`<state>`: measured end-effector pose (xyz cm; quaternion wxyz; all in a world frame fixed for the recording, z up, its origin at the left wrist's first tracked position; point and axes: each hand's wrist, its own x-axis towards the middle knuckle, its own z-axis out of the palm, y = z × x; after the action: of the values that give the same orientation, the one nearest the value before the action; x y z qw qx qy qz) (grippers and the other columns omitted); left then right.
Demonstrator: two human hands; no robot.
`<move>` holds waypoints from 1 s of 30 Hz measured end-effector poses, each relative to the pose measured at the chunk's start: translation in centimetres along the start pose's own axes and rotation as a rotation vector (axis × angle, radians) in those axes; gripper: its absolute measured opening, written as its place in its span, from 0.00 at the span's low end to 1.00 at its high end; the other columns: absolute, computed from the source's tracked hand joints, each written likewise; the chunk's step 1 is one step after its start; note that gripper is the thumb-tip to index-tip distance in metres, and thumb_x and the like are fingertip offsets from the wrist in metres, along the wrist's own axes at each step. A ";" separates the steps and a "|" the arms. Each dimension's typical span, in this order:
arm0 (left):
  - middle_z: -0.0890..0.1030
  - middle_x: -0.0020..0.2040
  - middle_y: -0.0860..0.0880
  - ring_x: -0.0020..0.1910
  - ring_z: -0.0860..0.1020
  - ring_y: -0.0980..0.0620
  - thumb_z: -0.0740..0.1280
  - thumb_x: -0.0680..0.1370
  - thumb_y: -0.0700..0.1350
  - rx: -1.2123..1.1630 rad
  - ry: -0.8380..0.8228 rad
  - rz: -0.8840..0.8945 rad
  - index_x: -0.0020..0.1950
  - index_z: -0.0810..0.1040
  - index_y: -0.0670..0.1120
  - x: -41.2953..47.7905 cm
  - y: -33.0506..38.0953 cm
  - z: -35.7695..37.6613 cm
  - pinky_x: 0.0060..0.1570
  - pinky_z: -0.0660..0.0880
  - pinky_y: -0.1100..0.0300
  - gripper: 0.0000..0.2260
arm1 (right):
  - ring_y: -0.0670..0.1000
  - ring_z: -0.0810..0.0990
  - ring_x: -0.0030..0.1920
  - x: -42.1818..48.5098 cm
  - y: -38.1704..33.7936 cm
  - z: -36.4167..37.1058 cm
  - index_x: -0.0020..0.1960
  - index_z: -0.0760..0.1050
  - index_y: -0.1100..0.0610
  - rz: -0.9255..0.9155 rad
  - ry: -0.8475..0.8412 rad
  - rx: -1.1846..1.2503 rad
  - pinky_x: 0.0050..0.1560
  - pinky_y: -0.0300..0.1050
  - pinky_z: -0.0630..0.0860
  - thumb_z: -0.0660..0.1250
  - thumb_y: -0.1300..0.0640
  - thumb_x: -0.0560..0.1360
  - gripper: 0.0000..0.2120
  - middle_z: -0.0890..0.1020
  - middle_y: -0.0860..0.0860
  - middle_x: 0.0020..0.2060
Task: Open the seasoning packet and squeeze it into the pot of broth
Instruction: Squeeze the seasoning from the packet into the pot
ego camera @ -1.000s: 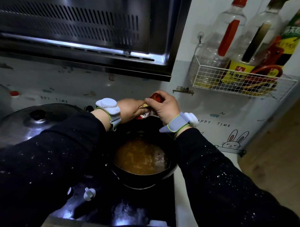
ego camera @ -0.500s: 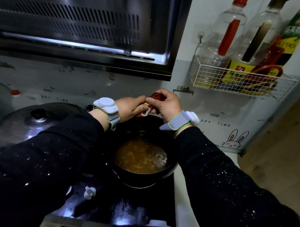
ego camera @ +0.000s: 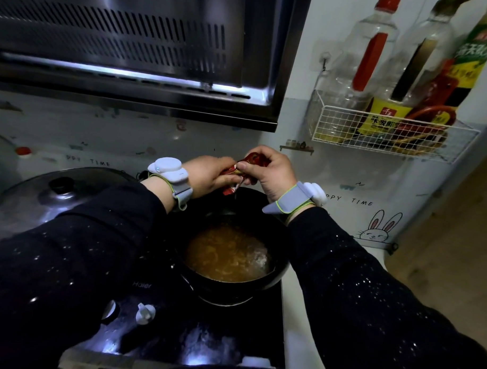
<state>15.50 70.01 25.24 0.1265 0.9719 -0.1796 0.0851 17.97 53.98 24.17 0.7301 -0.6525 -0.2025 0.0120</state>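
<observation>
A red seasoning packet (ego camera: 238,171) is pinched between both hands above the far rim of a black pot (ego camera: 277,279). My left hand (ego camera: 206,174) grips its lower end, and my right hand (ego camera: 267,171) holds the upper red end. A thin dark strand hangs from the packet's lower tip toward the pot. The pot holds orange-brown broth (ego camera: 226,255) and sits on a black stove top (ego camera: 176,333). Most of the packet is hidden by my fingers.
A large pan with a glass lid (ego camera: 57,191) stands to the left of the pot. A range hood (ego camera: 131,56) hangs above. A white wire rack (ego camera: 390,134) with bottles hangs on the right wall. White stove knobs (ego camera: 145,313) sit in front.
Both hands have squeezed along the packet and shifted slightly; a thin strand now hangs from its lower tip over the pot.
</observation>
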 end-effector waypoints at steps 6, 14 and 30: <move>0.78 0.50 0.41 0.44 0.74 0.46 0.61 0.78 0.52 -0.020 0.012 -0.015 0.54 0.72 0.40 0.4 0.7 0.1 0.41 0.62 0.61 0.15 | 0.44 0.74 0.20 -0.1 -0.1 0.0 0.36 0.73 0.58 -0.021 -0.004 0.022 0.22 0.34 0.70 0.71 0.72 0.67 0.12 0.78 0.48 0.21; 0.77 0.52 0.39 0.49 0.75 0.41 0.62 0.77 0.52 0.032 -0.037 -0.043 0.53 0.71 0.39 0.2 0.7 -0.4 0.41 0.62 0.59 0.16 | 0.44 0.75 0.21 -0.1 0.3 0.0 0.35 0.74 0.57 -0.017 -0.005 0.001 0.23 0.34 0.73 0.71 0.72 0.66 0.12 0.78 0.48 0.22; 0.78 0.53 0.38 0.50 0.76 0.40 0.62 0.78 0.51 0.147 -0.052 -0.031 0.55 0.70 0.38 0.1 1.0 -0.5 0.40 0.61 0.60 0.16 | 0.42 0.75 0.24 -0.7 0.7 0.2 0.35 0.74 0.54 -0.023 0.029 -0.056 0.26 0.35 0.74 0.73 0.69 0.66 0.12 0.76 0.52 0.28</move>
<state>15.16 69.18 26.00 0.0515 0.9830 -0.1611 0.0710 17.48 54.14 23.31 0.7145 -0.6705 -0.1994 -0.0117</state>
